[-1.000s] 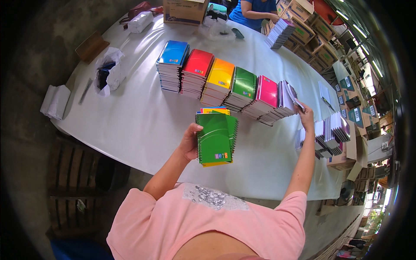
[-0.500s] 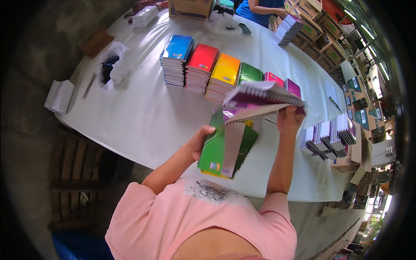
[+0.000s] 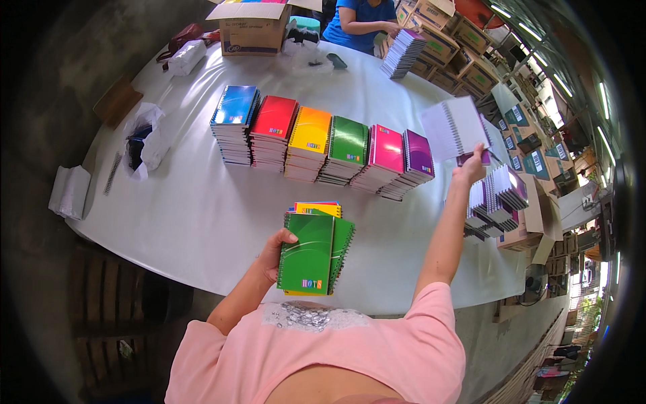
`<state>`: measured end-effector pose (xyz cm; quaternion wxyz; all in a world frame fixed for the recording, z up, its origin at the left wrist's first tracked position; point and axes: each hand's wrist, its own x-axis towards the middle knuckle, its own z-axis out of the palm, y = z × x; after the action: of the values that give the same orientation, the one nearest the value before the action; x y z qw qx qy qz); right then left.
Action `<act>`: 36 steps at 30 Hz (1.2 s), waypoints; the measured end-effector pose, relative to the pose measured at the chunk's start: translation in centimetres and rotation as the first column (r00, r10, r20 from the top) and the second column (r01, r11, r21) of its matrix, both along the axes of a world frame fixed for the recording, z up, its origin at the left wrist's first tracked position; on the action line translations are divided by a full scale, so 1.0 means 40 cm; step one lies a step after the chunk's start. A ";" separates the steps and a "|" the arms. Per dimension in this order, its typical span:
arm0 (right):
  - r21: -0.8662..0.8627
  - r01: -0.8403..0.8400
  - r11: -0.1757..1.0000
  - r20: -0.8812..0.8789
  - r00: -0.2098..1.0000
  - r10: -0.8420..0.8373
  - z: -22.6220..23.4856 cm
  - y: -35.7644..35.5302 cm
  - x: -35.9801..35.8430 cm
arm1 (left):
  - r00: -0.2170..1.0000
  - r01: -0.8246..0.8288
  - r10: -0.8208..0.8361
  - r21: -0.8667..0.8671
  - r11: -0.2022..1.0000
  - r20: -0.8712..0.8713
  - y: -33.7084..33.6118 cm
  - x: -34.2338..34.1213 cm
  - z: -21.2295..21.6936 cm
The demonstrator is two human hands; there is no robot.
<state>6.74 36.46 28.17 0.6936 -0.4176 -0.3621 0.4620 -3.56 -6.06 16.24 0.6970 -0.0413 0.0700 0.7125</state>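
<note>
My left hand [image 3: 277,252] is closed round the left edge of a small bundle of spiral notebooks, with a green notebook [image 3: 307,250] on top and a yellow edge below. At the right, my outstretched right hand [image 3: 473,165] grips an open spiral notebook [image 3: 449,128] by its lower part; white pages face up and a bit of purple cover shows. Beyond my hands runs a row of notebook stacks: blue [image 3: 235,106], red [image 3: 275,116], yellow [image 3: 310,129], green [image 3: 348,140], pink [image 3: 387,147] and purple [image 3: 418,151].
Purple-edged notebooks [image 3: 494,202] are piled at the table's right edge, beside an open carton [image 3: 538,222]. A person in blue [image 3: 356,23] stands across the table by another notebook stack [image 3: 404,54]. A plastic bag [image 3: 151,141] and wrapped packet [image 3: 69,192] lie left.
My right hand has swung right, away from the bundle, carrying the open notebook. The green notebooks in my left hand have closed flat. The view has shifted, showing the whole row of stacks.
</note>
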 end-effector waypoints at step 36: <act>0.428 -0.509 0.747 0.903 0.206 -0.377 -0.193 -0.129 -0.022 | 0.997 -0.080 0.080 0.012 0.997 0.023 0.006 -0.009 -0.029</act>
<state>5.87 31.30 20.44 0.3778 -0.3174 -0.8690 -0.0374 -3.92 -5.81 15.08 0.6690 -0.0474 0.0558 0.7397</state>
